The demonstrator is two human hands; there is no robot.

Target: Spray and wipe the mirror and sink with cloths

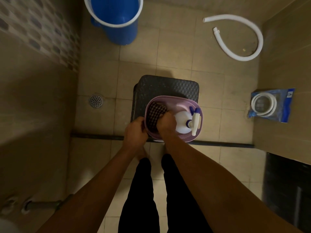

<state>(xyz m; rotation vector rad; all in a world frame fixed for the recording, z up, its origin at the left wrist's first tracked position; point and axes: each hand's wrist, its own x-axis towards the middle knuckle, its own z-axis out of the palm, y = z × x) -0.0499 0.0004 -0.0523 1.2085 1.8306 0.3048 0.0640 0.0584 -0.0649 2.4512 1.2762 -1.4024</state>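
A tiled bathroom floor (pixel 176 52) is seen from above, walled on both sides. A blue bucket (pixel 117 19) with a white rim is stood at the floor's far edge, and a white hose (pixel 242 52) is curled on the tiles toward the far right corner. A dark woven stool (pixel 166 86) is placed at the middle of the floor, just beyond a dark threshold strip (pixel 223 143). A packaged hose (pixel 271 105) is leaned at the right wall, and a round drain (pixel 96 101) is set in the tiles left of the stool. A lilac basin (pixel 178 105) is rested on the stool's near edge. Inside it, a checked cloth (pixel 154 115) is laid in the left half and a white spray bottle (pixel 185 123) with a blue-and-white trigger in the right half. The left hand (pixel 134 132) is curled over the basin's left rim at the cloth's edge; whether cloth or rim is gripped cannot be told. The right hand (pixel 166 123) is closed on the cloth's right side, just beside the bottle. Black trouser legs (pixel 151 190) are seen below the arms.
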